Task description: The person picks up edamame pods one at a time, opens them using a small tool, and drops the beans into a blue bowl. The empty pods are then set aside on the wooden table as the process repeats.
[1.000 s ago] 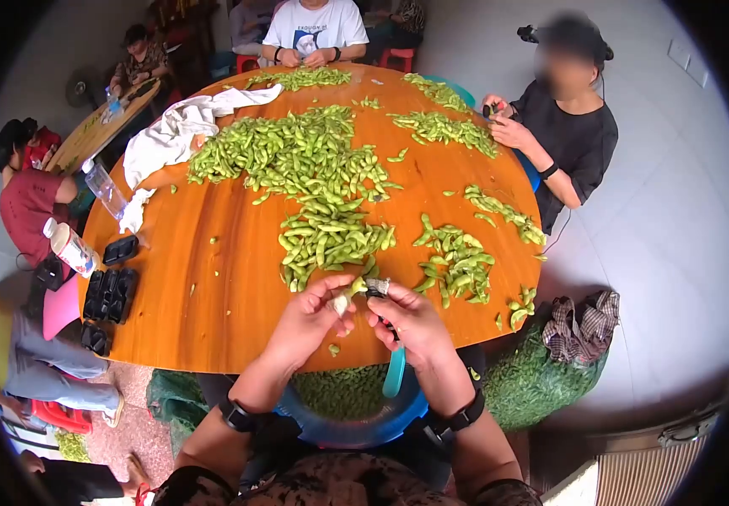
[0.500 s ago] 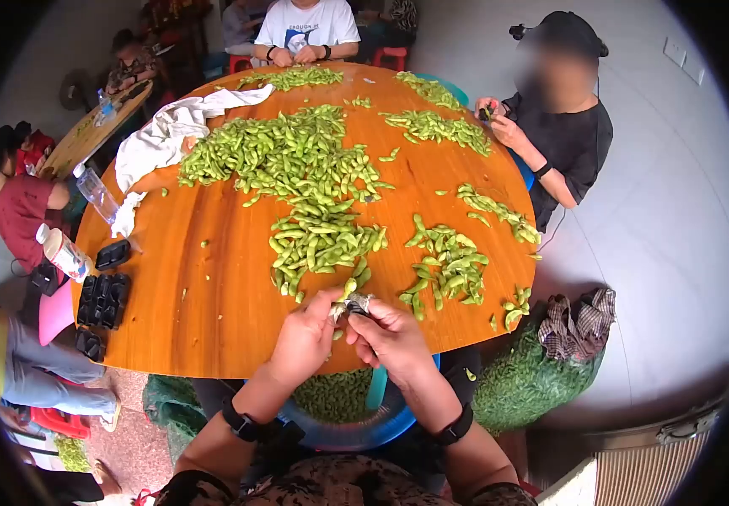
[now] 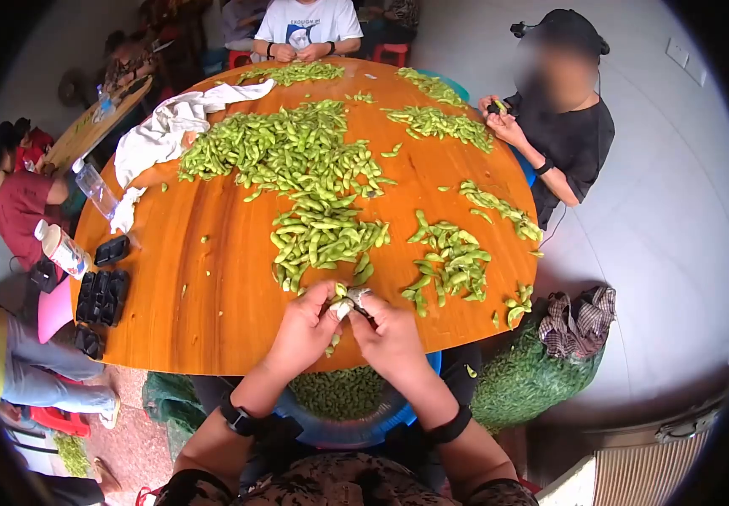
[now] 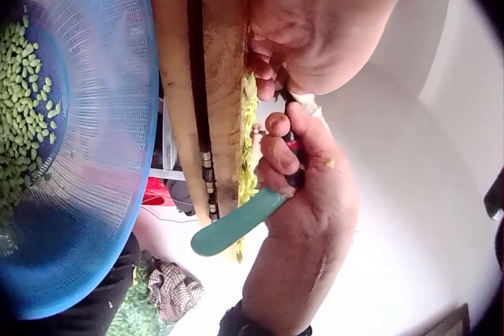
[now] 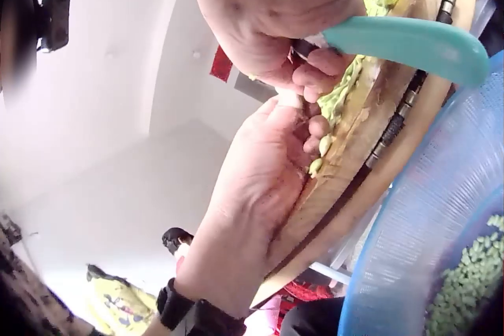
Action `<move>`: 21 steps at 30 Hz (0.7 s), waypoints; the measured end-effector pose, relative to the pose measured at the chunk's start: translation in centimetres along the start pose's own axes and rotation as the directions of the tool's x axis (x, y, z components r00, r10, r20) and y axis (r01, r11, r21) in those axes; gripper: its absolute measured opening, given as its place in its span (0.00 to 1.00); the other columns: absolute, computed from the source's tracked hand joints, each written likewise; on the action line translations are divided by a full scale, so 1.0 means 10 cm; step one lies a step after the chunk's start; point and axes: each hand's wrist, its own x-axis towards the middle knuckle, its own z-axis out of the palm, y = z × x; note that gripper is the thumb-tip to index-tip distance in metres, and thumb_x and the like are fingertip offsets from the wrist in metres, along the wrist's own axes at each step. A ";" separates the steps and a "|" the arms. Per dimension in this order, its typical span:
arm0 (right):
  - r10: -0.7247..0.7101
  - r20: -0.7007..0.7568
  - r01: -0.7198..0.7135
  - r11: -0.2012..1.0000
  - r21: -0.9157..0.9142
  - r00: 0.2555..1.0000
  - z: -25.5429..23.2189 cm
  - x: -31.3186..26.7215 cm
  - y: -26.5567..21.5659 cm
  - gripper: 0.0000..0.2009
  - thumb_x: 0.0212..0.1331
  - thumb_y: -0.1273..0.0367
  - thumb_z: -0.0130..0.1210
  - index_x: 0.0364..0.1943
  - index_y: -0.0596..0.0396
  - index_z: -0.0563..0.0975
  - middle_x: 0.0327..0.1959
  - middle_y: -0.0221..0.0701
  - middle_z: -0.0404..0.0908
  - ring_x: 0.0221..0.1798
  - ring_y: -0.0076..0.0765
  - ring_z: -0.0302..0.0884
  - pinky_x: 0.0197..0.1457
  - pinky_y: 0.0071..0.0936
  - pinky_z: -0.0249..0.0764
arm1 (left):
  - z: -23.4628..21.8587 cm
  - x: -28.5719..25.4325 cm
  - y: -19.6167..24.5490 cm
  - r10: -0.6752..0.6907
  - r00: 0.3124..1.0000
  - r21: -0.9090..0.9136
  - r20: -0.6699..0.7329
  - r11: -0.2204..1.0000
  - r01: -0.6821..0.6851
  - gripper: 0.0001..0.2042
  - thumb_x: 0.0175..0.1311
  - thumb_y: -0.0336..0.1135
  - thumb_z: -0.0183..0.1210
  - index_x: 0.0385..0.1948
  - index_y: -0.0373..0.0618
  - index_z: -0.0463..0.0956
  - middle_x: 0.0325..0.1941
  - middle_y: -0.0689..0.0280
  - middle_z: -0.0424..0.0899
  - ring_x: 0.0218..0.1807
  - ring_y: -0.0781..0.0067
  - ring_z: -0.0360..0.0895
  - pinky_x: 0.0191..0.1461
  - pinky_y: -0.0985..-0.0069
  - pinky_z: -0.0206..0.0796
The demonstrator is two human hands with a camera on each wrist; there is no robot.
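Over the near edge of the table, my left hand pinches a green soybean pod between thumb and fingers. My right hand meets it there, thumbs close together. Its fingers curl round a tool with a teal handle, whose handle end sticks out below the palm; a dark part with a red band shows between the fingers in the left wrist view. The working tip is hidden by the hands. Below them, a blue basket holds loose shelled beans.
Piles of pods cover the middle of the round wooden table. A white cloth, bottles and black trays lie at the left. A person sits at the right, above a full green net sack.
My hands have drawn together around the pod and shifted slightly left. The teal handle, visible in the earlier head frames, is now hidden behind my right hand there.
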 end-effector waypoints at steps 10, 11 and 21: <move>0.091 0.025 -0.091 0.996 -0.011 0.996 -0.09 0.03 -0.02 0.10 0.56 0.76 0.52 0.42 0.59 0.78 0.27 0.42 0.80 0.27 0.41 0.78 0.32 0.32 0.73 | -0.04 0.05 -0.12 0.075 0.994 0.169 -0.073 0.984 -0.062 0.13 0.64 0.25 0.51 0.50 0.38 0.70 0.29 0.59 0.78 0.28 0.71 0.79 0.31 0.74 0.69; 0.022 -0.003 -0.023 0.982 -0.186 1.000 -0.13 0.06 -0.06 0.09 0.55 0.75 0.53 0.41 0.58 0.78 0.27 0.44 0.79 0.29 0.47 0.78 0.32 0.37 0.73 | -0.04 0.07 -0.10 0.147 0.981 0.266 -0.124 0.958 -0.110 0.13 0.63 0.26 0.52 0.50 0.39 0.70 0.29 0.59 0.77 0.29 0.70 0.79 0.31 0.73 0.69; 0.008 -0.124 -0.038 0.969 -0.243 0.992 -0.31 0.15 -0.07 0.07 0.55 0.74 0.53 0.39 0.56 0.76 0.28 0.47 0.78 0.31 0.55 0.77 0.33 0.43 0.73 | -0.03 0.00 0.02 0.164 0.986 0.374 -0.020 0.916 -0.145 0.06 0.61 0.28 0.56 0.38 0.39 0.74 0.28 0.61 0.73 0.32 0.66 0.74 0.37 0.71 0.68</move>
